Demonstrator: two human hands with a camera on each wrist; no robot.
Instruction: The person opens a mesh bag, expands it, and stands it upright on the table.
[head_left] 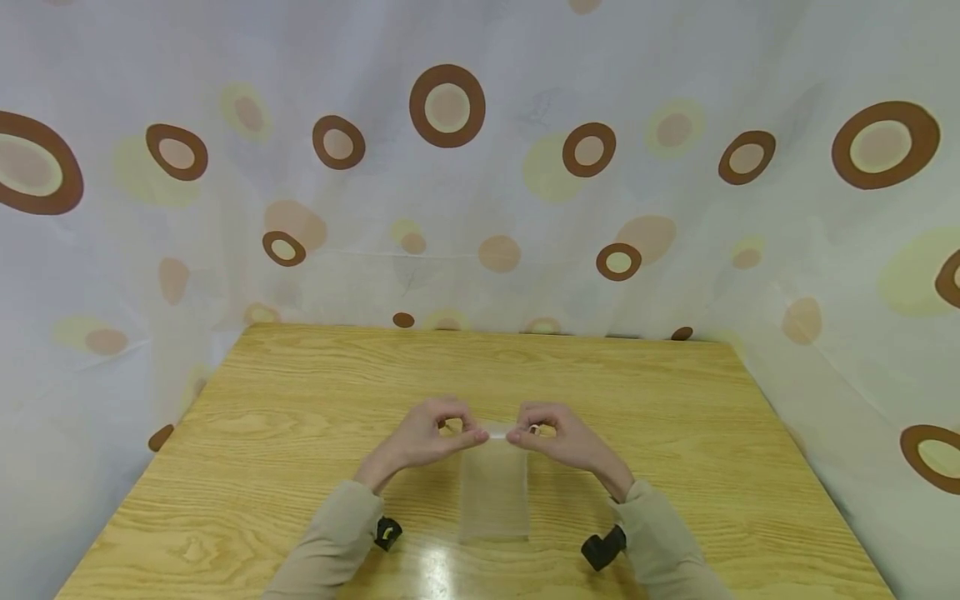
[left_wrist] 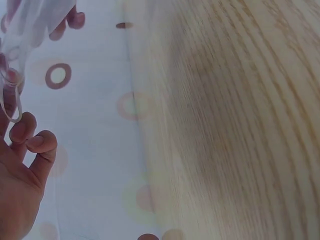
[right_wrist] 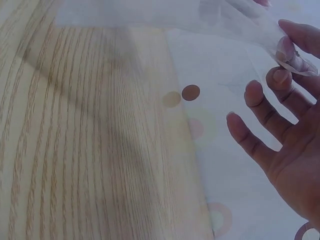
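Observation:
A clear, thin bag (head_left: pixel 493 496) hangs upright above the table between both hands. My left hand (head_left: pixel 429 435) pinches its top edge near the left corner with thumb and fingers. At the right corner, my right hand (head_left: pixel 564 439) pinches the same edge. The left wrist view shows the see-through bag (left_wrist: pixel 42 15) with a narrow loop at its edge by the left fingers. In the right wrist view the bag (right_wrist: pixel 125 14) stretches from the right thumb and index finger, while the other fingers spread loosely below. Nothing can be made out inside it.
A wood-grain table (head_left: pixel 315 375) lies under the hands. Behind it and at both sides hangs a pale curtain (head_left: pixel 480 200) with brown rings and dots. Black wrist mounts (head_left: pixel 603 547) sit below the beige sleeves (head_left: pixel 330 533).

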